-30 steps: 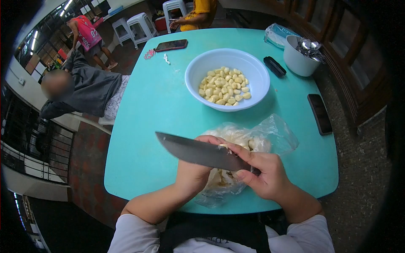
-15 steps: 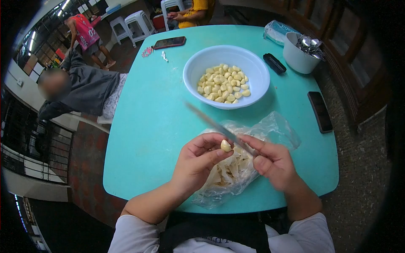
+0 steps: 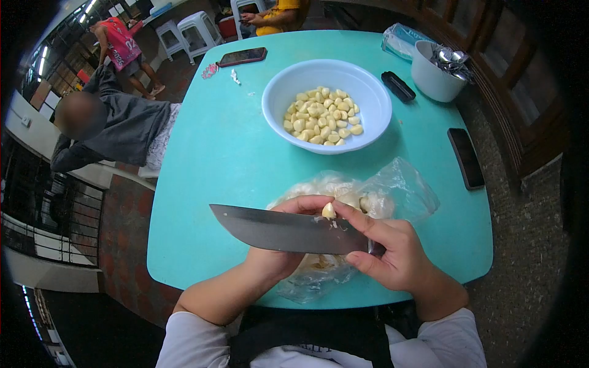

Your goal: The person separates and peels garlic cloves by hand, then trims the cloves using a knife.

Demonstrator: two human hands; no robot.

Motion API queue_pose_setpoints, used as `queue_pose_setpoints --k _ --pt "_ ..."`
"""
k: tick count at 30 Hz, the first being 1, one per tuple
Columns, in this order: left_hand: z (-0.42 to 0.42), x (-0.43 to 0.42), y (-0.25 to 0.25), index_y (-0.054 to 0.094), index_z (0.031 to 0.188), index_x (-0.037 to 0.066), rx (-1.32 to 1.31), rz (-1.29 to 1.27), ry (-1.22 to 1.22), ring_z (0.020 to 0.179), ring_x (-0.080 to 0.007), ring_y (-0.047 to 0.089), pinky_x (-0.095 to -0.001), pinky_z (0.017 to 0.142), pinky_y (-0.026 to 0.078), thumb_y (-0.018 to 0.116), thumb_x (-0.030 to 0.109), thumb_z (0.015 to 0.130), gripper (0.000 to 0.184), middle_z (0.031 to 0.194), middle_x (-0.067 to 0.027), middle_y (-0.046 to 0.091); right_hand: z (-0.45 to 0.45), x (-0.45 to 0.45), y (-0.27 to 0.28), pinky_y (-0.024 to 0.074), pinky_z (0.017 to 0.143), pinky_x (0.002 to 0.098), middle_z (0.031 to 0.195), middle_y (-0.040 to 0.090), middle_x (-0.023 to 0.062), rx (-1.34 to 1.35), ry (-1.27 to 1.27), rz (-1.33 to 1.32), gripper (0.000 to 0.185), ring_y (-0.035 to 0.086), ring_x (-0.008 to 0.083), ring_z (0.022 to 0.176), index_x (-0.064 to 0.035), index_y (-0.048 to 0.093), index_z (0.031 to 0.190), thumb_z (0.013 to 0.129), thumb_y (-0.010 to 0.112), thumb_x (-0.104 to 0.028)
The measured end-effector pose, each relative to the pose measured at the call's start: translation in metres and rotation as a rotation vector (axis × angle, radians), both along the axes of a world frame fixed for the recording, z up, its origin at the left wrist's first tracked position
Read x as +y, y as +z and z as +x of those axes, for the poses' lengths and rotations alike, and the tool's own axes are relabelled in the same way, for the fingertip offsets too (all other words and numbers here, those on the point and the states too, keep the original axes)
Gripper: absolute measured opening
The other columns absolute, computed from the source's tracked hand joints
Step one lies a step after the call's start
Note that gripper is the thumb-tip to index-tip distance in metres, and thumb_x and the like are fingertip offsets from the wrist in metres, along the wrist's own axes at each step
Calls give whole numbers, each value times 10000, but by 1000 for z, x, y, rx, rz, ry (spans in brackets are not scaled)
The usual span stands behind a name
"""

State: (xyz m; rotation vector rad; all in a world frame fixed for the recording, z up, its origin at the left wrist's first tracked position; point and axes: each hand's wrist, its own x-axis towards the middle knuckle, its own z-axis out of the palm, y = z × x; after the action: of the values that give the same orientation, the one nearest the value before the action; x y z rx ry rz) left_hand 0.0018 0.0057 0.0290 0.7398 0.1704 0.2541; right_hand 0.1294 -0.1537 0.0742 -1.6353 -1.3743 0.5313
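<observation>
My right hand grips the handle of a broad knife, whose blade lies flat-side up and points left. Behind the blade, my left hand holds a garlic clove; the blade hides part of its fingers. My right index finger reaches to the clove. Small bits of skin stick to the blade. Under both hands lies a clear plastic bag with garlic and peels. Beyond it stands a pale blue basin with several peeled cloves.
On the turquoise table are a phone, another phone, a black case, a white tub of spoons and a tissue pack. A seated person is at the left; two other people are farther back.
The knife has turned from edge-on at half a second ago to broad side up, its tip now farther left. My right index finger has come to the clove.
</observation>
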Motion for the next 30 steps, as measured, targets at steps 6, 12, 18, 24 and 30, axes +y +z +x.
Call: queue_pose_setpoints --k 6,12,18,24,30 --pt "-2 -2 2 495 1205 -17 -6 -22 -14 1012 -169 576 -318 921 441 599 183 861 411 1138 -109 572 1 0 1 479 527 303 728 626 151 -10 -1 -1 538 592 198 517 -80 490 1301 810 654 -228" --pt "-1 -2 2 500 1203 -14 -26 -16 1 1006 -175 585 -313 912 447 631 149 839 419 1120 -108 587 0 1 -1 471 529 306 718 619 145 -8 -14 19 517 587 202 527 -82 505 1288 814 648 -229" --pt "-2 -1 -3 528 1170 3 25 67 14 1036 -224 577 -371 904 466 596 163 854 361 1145 -126 576 5 1 -6 480 628 305 783 633 173 22 -2 65 484 619 203 642 -68 512 1280 828 622 -202" --pt "1 -1 5 535 1154 -17 80 14 -27 992 -189 575 -331 854 494 585 14 836 323 1103 -114 581 10 2 -17 454 785 277 1068 626 193 287 -6 177 464 607 154 848 21 481 1278 855 569 -149" --pt "5 2 1 537 1137 -6 23 158 -6 973 -165 567 -316 845 497 604 -33 811 334 1059 -92 575 14 -7 -1 432 852 269 1150 601 173 510 -62 41 479 578 140 942 30 456 1294 859 568 -139"
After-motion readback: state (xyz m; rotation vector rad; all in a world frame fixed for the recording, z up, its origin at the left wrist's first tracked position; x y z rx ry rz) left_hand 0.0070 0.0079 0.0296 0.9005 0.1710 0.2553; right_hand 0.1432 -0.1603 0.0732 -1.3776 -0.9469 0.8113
